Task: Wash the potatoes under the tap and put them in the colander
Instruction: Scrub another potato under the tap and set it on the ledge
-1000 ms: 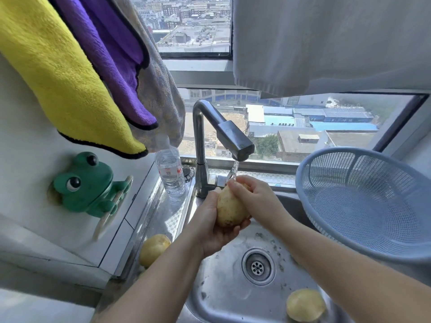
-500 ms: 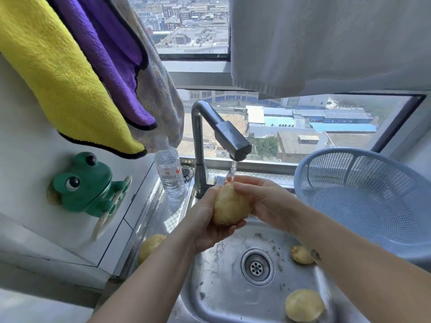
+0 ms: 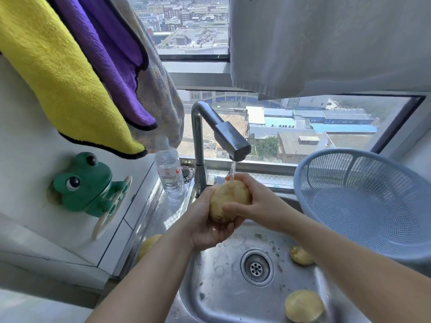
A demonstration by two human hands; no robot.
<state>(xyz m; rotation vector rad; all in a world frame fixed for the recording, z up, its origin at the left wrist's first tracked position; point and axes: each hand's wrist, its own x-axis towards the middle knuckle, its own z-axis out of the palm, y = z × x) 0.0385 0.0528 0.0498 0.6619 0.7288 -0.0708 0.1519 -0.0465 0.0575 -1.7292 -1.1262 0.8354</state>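
L grip [image 3: 205, 222] + R grip [image 3: 261, 203] hold potato [image 3: 227, 199] under tap [image 3: 233, 143]; colander [image 3: 297, 187] rim close at right.

Your wet yellow potato [image 3: 227, 199] stands on end under the running tap [image 3: 233, 143]; a small potato [image 3: 301, 255] and a round potato [image 3: 304, 308] (paler) lie in the sink [image 3: 210, 287], beside the tilted blue colander [image 3: 349, 183].
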